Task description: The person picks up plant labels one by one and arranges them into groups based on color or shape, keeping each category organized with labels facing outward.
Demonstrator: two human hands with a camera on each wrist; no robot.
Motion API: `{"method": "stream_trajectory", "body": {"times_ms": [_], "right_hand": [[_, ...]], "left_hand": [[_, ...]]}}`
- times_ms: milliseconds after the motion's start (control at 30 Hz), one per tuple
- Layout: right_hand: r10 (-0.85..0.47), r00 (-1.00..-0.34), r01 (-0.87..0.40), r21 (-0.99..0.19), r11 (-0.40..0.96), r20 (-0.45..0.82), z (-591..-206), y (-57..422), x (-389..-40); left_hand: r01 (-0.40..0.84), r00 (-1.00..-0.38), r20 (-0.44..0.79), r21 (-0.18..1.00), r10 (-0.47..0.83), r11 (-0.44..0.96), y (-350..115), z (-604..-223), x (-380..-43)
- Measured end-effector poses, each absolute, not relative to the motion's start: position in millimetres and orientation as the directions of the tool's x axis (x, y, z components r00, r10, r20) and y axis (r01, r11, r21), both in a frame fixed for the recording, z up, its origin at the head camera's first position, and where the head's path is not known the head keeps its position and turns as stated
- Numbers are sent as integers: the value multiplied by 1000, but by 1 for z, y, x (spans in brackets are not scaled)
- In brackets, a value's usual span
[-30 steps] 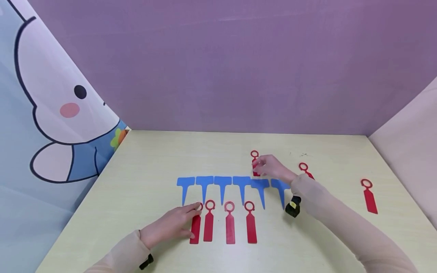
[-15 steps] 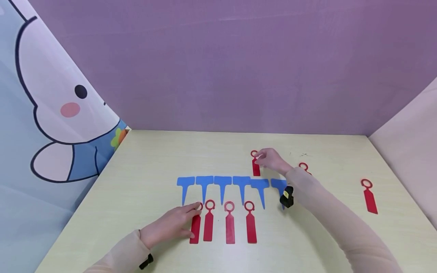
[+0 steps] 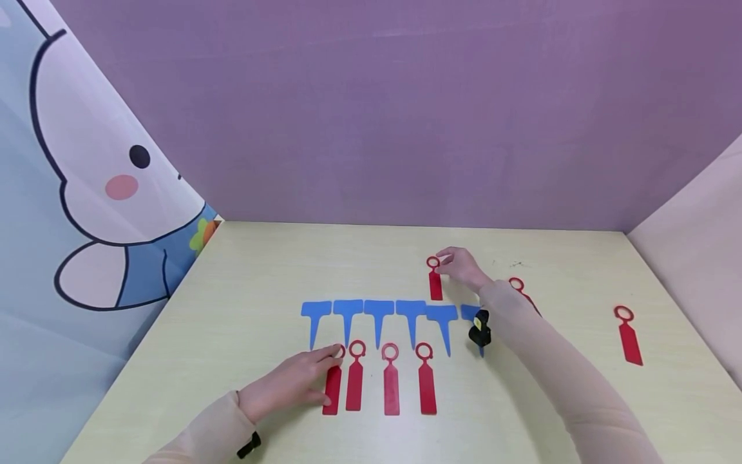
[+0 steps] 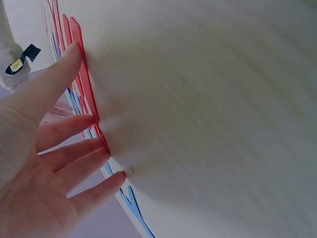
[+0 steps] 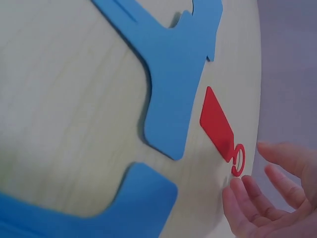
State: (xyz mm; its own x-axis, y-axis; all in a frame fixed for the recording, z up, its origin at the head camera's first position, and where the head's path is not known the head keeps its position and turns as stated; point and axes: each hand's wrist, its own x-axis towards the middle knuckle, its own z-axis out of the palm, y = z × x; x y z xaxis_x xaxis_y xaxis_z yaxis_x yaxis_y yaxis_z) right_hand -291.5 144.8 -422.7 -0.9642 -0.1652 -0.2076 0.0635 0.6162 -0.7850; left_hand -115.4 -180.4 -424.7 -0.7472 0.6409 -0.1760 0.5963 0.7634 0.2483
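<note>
My left hand (image 3: 292,381) rests at the leftmost red ring-topped tag (image 3: 332,392) of the front row, fingertips by its ring and thumb near its lower end. In the left wrist view its fingers (image 4: 84,158) are extended along the tag's edge. At the back, my right hand (image 3: 462,265) is beside the ring of another red tag (image 3: 435,288), which lies flat behind the blue row. In the right wrist view, thumb and fingers stand apart close to that ring (image 5: 239,159). Several blue T-shaped plant labels (image 3: 379,308) lie in a row between the hands.
More red tags (image 3: 391,390) lie side by side in the front row. One red tag (image 3: 517,283) is partly hidden by the right sleeve; another (image 3: 630,343) lies at the far right. The right wrist camera (image 3: 480,330) covers part of the rightmost blue label. A purple wall (image 3: 394,116) stands behind.
My right hand has moved back from the lower part of the rear red tag to beside its ring, its fingers loosening. That tag stays in place. The left hand has not moved.
</note>
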Motion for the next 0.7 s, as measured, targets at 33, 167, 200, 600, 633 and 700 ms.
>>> {"method": "stream_trajectory", "body": {"times_ms": [33,167,200,600,633,700], "right_hand": [[-167,-965,60,-785,617,-204,-423,145,-292],[-174,-963,54,-780,623,-205,-427,146,-295],[-182,-961,49,-779,625,-207,-429,146,-296],[-279,-919,37,-769,639,-277,-437,155,-311],[-281,-917,37,-764,644,-282,-437,155,-312],[-290,-913,34,-760,649,-288,-436,157,-313]], "left_hand": [[595,-748,-177,249,640,764,-180,-425,-116],[590,-749,-181,255,637,766,-179,-425,-116],[590,-749,-181,254,637,766,-179,-425,-116],[580,-758,-182,251,626,775,-174,-426,-121],[578,-759,-183,251,624,777,-174,-426,-121],[576,-760,-185,252,623,778,-173,-426,-122]]}}
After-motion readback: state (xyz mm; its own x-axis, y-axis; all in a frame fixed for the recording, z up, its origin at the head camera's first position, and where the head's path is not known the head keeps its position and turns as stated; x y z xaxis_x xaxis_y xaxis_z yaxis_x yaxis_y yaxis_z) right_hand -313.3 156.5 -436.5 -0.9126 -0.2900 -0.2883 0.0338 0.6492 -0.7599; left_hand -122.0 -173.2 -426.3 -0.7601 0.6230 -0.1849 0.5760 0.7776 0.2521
